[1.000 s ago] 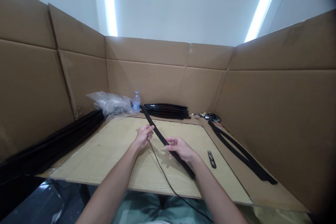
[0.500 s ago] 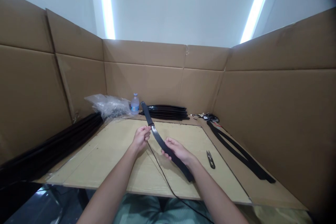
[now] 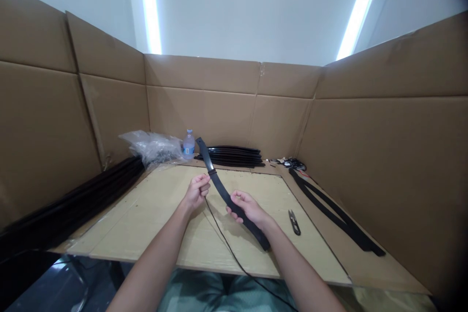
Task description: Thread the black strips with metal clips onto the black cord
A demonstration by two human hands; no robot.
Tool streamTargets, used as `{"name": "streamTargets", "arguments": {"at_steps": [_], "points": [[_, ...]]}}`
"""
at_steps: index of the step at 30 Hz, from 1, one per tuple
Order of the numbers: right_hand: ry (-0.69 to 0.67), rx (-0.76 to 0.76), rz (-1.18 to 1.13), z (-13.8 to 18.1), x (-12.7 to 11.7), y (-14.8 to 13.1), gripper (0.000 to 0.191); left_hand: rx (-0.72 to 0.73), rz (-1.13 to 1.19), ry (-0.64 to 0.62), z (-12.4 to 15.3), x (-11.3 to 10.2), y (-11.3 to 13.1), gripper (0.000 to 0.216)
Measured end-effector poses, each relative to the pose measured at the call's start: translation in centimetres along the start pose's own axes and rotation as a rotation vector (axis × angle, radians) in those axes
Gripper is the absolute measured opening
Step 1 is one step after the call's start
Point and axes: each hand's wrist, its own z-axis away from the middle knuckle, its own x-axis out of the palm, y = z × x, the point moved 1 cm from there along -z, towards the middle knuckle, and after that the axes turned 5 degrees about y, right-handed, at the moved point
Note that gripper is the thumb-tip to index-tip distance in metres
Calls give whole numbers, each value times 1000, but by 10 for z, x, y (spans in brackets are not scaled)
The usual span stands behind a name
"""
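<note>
A long, curved black strip (image 3: 221,187) slants over the table, its upper end pointing away from me. My right hand (image 3: 247,207) is closed around its lower half. A thin black cord (image 3: 224,238) runs from under the table edge, across my lap, up to my left hand (image 3: 197,190). That hand is pinched shut on the cord beside the strip. Near my left fingertips, a dark band of cord loops (image 3: 212,171) goes around the strip. On the board to the right of my right hand lies a pair of black thread snips (image 3: 294,223).
Two black strips (image 3: 338,214) lie on the right. Behind are a stack of black strips (image 3: 234,157), a water bottle (image 3: 188,146), a clear plastic bag (image 3: 151,147) and tangled wires (image 3: 294,163). More black lengths (image 3: 84,200) line the left. Cardboard walls (image 3: 204,112) surround the table.
The strip has turned slightly in my right hand, so the shiny patch now shows above the cord loops, not below. Both hands stay nearly in place.
</note>
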Motion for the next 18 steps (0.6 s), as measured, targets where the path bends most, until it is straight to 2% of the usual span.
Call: {"name": "streamTargets", "arguments": {"at_steps": [4, 7, 14, 18], "points": [[7, -21, 42, 1, 1, -1, 42, -10, 44, -11, -1, -2, 1, 32], [-46, -15, 75, 4, 3, -2, 44, 11, 26, 27, -2, -3, 0, 27], [-154, 21, 183, 11, 8, -5, 45, 96, -74, 264, -3, -1, -6, 20], [-175, 41, 184, 10, 9, -3, 45, 107, -24, 339, -5, 2, -8, 18]]}}
